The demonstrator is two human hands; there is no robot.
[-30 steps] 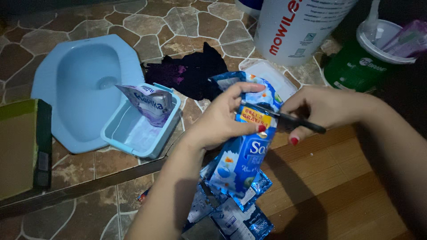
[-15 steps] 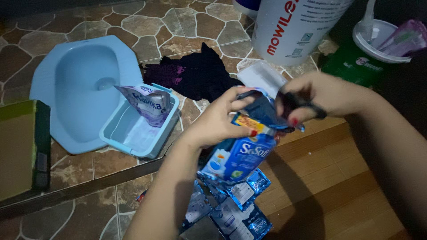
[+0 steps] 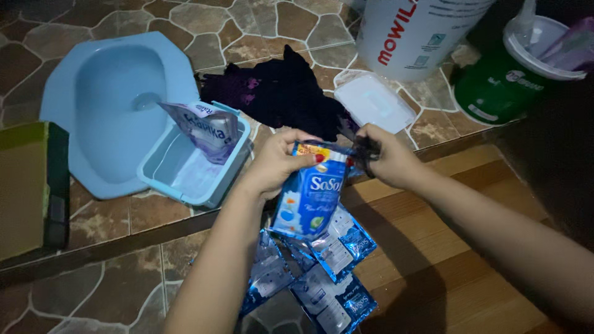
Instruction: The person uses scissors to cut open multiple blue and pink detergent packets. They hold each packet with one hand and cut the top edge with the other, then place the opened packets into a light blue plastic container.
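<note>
Your left hand (image 3: 275, 164) pinches one blue sachet (image 3: 307, 198) at its top edge, your right hand (image 3: 387, 158) grips scissors (image 3: 365, 151), with four sachets (image 3: 322, 272) hanging below.

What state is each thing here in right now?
Blue sachet strip: hanging, top held by left hand.
Scissors: in right hand, at the sachet's top corner.
Light blue tub: open, purple sachet upright inside.
Clear lid: flat on floor.
</note>
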